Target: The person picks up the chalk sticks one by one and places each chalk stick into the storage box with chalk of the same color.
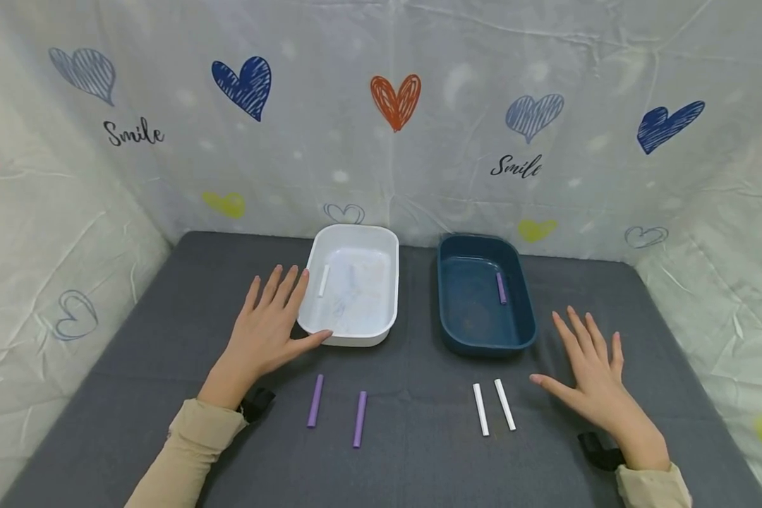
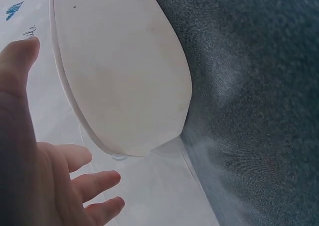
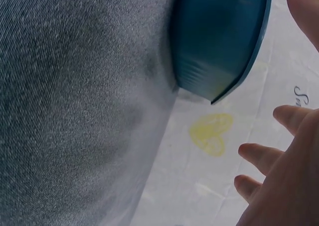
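"Smile" (image 1: pixel 133 132) in black script, printed twice, white cloth backdrop (image 1: pixel 330 42)

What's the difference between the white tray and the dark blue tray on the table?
The white tray is pale with faint smudges inside; the dark blue tray is deep blue-green.
The white tray holds one white stick, the dark blue tray one purple stick.
Two purple sticks lie in front of the white tray, two white sticks before the dark blue tray.
Both are open-topped, with rounded corners.

The blue tray (image 1: pixel 479 317) looks smooth plastic, the tablecloth (image 1: pixel 413 451) matt.
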